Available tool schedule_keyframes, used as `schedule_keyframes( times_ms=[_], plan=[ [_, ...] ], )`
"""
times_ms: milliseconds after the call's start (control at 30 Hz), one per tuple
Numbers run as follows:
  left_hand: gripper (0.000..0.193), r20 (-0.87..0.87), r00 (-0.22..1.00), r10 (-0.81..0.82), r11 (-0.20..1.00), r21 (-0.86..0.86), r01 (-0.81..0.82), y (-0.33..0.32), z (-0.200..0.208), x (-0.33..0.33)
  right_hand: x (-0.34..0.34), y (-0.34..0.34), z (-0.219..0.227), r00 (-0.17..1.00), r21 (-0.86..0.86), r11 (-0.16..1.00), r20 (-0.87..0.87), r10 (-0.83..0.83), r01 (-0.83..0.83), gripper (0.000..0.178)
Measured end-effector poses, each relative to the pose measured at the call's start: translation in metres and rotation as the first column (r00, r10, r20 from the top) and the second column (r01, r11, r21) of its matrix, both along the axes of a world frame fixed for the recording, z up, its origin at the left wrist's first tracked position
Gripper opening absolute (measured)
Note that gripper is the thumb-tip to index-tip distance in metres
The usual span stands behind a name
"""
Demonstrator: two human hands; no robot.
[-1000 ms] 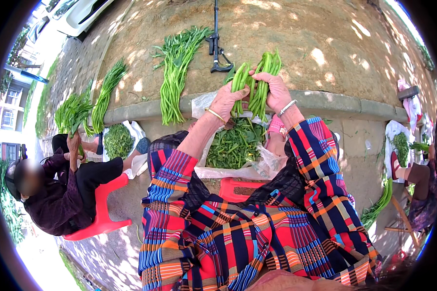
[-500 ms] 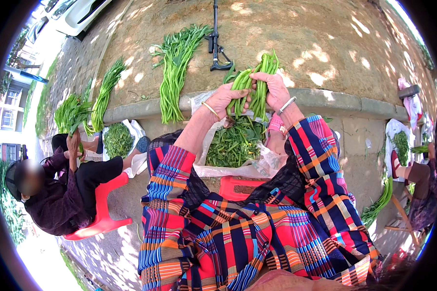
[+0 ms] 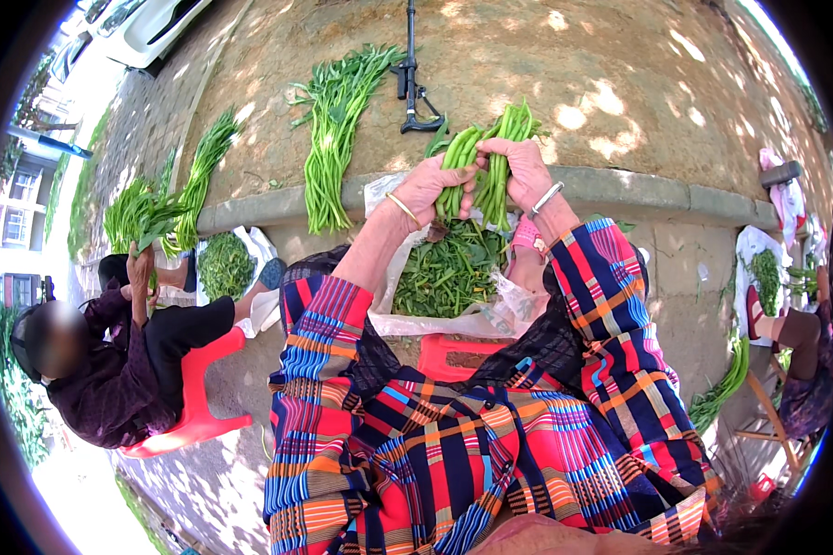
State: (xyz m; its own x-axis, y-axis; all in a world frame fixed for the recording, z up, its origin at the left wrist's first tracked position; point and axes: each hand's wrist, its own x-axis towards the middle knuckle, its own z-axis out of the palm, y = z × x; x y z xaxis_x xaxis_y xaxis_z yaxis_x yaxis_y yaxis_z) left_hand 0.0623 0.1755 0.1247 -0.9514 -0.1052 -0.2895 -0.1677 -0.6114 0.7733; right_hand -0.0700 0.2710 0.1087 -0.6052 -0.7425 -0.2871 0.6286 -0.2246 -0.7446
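Observation:
Above a spread plastic sheet (image 3: 389, 326), my left hand (image 3: 426, 190) is closed around a bunch of thick green stalks (image 3: 456, 159) that look like water spinach. Close beside it, my right hand (image 3: 526, 174) grips a second bunch (image 3: 513, 123) of the same stalks, thumb across the front. The two bunches almost touch, and the fingertips meet between them. Beneath the hands, a heap of picked green leaves (image 3: 446, 273) lies on the sheet. A long leafy bundle of stalks (image 3: 329, 157) rests across the kerb, left of my hands.
A black walking stick (image 3: 410, 83) lies beyond the kerb (image 3: 611, 190). To the left, a person on a red chair (image 3: 194, 398) holds leafy stalks (image 3: 143, 217), near another leaf pile (image 3: 225, 266). Another person sits at the far right beside more stalks (image 3: 724, 384). A red stool (image 3: 440, 359) is near me.
Both bunches stay in my hands, with the stalk tops of the right one shifted slightly. At the left, the other person's leafy stalks have moved a little.

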Motion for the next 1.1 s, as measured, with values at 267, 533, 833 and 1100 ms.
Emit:
schedule_keyframes(
  times_ms=[267,533,833,1100],
  plan=[
    [0.014,-0.012,0.99,0.14,0.972,0.192,-0.135,-0.022,0.005,0.006,-0.013,0.006,0.007,0.982,-0.073,0.985,0.095,0.166,-0.159,0.019],
    [0.015,-0.141,0.912,0.384,0.921,0.13,-0.368,-0.031,-0.006,0.003,-0.018,0.009,0.011,0.922,-0.39,0.892,0.207,0.326,-0.227,0.032],
    [0.027,-0.094,0.944,0.317,0.943,0.14,-0.302,0.003,-0.012,-0.011,-0.004,0.009,0.017,0.862,-0.469,0.783,0.085,0.5,-0.408,0.035],
    [0.013,-0.195,0.953,0.232,0.908,0.393,-0.141,0.0,-0.011,-0.008,0.0,0.009,0.019,0.841,-0.321,0.787,-0.061,0.538,-0.527,0.031]
  ],
)
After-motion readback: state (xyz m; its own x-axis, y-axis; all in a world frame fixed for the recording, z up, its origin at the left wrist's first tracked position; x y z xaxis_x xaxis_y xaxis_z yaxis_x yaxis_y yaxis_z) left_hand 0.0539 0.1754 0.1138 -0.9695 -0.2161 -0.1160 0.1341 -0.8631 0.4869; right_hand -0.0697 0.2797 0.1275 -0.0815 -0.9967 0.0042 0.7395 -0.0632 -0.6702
